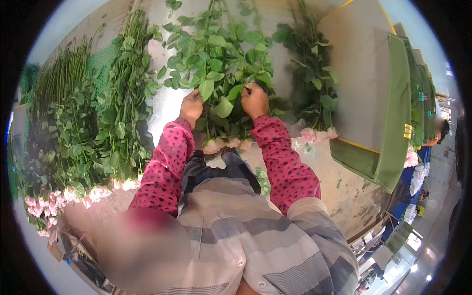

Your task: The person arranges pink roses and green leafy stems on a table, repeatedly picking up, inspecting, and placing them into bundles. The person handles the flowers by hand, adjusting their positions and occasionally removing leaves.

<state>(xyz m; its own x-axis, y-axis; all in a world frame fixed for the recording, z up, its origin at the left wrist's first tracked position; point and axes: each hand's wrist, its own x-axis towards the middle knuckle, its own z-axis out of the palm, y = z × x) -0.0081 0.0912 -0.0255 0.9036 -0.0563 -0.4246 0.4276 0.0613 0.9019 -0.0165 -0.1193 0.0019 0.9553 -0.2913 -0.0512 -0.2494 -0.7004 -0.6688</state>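
Several long-stemmed pale pink roses lie in front of me, their blooms (pixel 219 145) toward my body and their leafy green stems (pixel 216 54) stretching away. At the left side of this foliage is my left hand (pixel 191 105), its fingers closed at the leaves; the fingertips are partly hidden by them. My right hand (pixel 255 102) is closed in a pinch at the right side of the same foliage, beside a rose leaf (pixel 235 92). Pink spotted sleeves cover both forearms.
A thick row of roses (pixel 108 123) lies to the left, partly over green netting (pixel 102 66). Another, smaller bunch (pixel 314 69) is to the right on the pale table (pixel 162 105). Beyond it stands a green fabric-edged panel (pixel 393 113). Another person (pixel 437 130) is at far right.
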